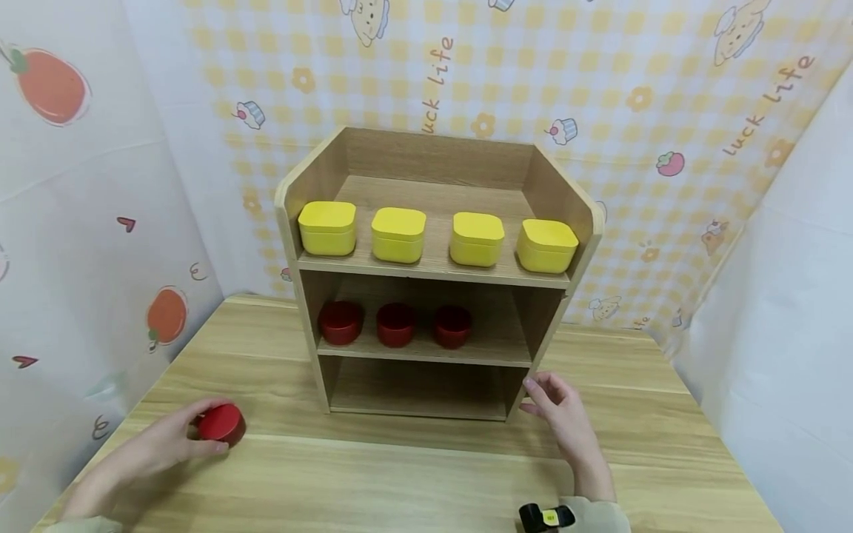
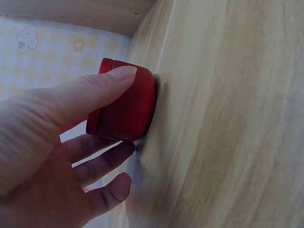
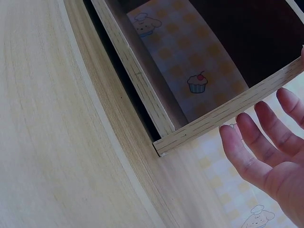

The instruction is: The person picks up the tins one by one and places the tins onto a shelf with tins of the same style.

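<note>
At the left of the table, my left hand (image 1: 169,440) holds a small round red tin (image 1: 222,425) between thumb and fingers. In the left wrist view the tin (image 2: 126,102) shows a lid seam, and its base is at the tabletop; the thumb (image 2: 102,88) lies across its side. By the lower right side of the wooden shelf unit (image 1: 420,274) is my right hand (image 1: 563,414), holding nothing. Its fingers (image 3: 259,147) are loosely extended along the outer side panel in the right wrist view; whether they touch it I cannot tell.
Several yellow lidded boxes (image 1: 398,235) stand in a row on the top shelf. Three red tins (image 1: 396,324) sit on the middle shelf, toward its left. A wooden table (image 1: 373,481) bears the unit, with patterned cloth (image 1: 413,66) behind and at the sides.
</note>
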Available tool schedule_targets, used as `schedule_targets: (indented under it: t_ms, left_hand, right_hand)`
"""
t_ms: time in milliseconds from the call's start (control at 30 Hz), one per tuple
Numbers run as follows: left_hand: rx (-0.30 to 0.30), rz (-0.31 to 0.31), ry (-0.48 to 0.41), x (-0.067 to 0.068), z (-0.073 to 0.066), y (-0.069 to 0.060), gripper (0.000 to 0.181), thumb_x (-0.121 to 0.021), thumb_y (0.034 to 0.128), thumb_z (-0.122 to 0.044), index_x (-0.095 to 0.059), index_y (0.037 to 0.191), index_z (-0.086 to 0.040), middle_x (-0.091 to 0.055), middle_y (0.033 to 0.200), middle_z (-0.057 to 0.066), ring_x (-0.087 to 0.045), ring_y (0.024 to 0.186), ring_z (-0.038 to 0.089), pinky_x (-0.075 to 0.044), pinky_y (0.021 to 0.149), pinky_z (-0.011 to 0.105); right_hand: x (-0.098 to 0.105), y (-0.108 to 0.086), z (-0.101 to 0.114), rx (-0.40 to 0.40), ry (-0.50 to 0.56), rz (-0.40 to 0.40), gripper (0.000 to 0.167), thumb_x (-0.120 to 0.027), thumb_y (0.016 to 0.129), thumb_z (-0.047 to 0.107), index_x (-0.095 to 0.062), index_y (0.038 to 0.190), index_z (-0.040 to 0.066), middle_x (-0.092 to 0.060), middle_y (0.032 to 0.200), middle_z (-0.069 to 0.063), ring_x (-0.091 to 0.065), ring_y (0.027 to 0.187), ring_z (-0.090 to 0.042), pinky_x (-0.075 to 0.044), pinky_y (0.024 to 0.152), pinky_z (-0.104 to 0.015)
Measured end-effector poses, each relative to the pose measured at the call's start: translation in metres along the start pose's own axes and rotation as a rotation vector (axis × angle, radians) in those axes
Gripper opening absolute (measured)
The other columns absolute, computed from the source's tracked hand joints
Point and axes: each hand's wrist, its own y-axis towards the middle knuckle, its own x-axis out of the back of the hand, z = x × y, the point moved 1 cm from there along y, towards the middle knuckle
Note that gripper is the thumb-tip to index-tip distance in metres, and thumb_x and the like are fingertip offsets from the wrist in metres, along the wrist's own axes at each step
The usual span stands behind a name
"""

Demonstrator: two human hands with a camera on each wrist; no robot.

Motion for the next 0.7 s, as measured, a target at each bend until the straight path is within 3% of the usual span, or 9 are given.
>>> schedule_targets:
  t_ms: [100, 333, 500, 700]
  left_hand:
    - [0.017, -0.012, 0.006, 0.0, -0.002, 0.002, 0.07, -0.079, 0.0815, -0.021, -0.044, 0.136, 0.007, -0.058, 0.111, 0.013, -0.054, 0.099, 0.027, -0.048, 0.071, 0.027]
    - [-0.017, -0.102, 0.095, -0.001, -0.013, 0.002, 0.066, -0.081, 0.08, -0.027, -0.051, 0.132, 0.001, -0.06, 0.11, 0.007, -0.055, 0.094, 0.014, -0.046, 0.071, 0.026]
    - [-0.036, -0.145, 0.115, -0.003, -0.03, 0.003, 0.063, -0.082, 0.0786, -0.033, -0.055, 0.129, -0.007, -0.061, 0.107, 0.0, -0.054, 0.093, 0.009, -0.046, 0.071, 0.027]
    - [-0.104, -0.165, 0.126, -0.009, -0.055, 0.006, 0.058, -0.082, 0.0785, -0.036, -0.058, 0.125, -0.01, -0.062, 0.103, -0.006, -0.055, 0.091, 0.006, -0.048, 0.072, 0.029]
  right_hand:
    - [0.0, 0.0, 0.0, 0.0, -0.001, 0.001, 0.028, -0.058, 0.099, 0.015, -0.054, 0.104, -0.013, -0.054, 0.097, -0.013, -0.057, 0.09, -0.015, -0.056, 0.079, -0.044]
    - [0.0, 0.0, 0.0, -0.002, -0.002, 0.005, 0.029, -0.058, 0.1, 0.016, -0.054, 0.103, -0.013, -0.053, 0.097, -0.015, -0.057, 0.09, -0.016, -0.055, 0.08, -0.044]
    - [0.0, 0.0, 0.0, -0.006, 0.003, 0.003, 0.029, -0.058, 0.1, 0.016, -0.054, 0.104, -0.013, -0.053, 0.098, -0.014, -0.056, 0.091, -0.016, -0.056, 0.079, -0.041]
    - [0.001, 0.0, -0.001, -0.008, -0.002, 0.002, 0.028, -0.057, 0.1, 0.016, -0.054, 0.103, -0.012, -0.053, 0.098, -0.014, -0.056, 0.091, -0.016, -0.056, 0.079, -0.042]
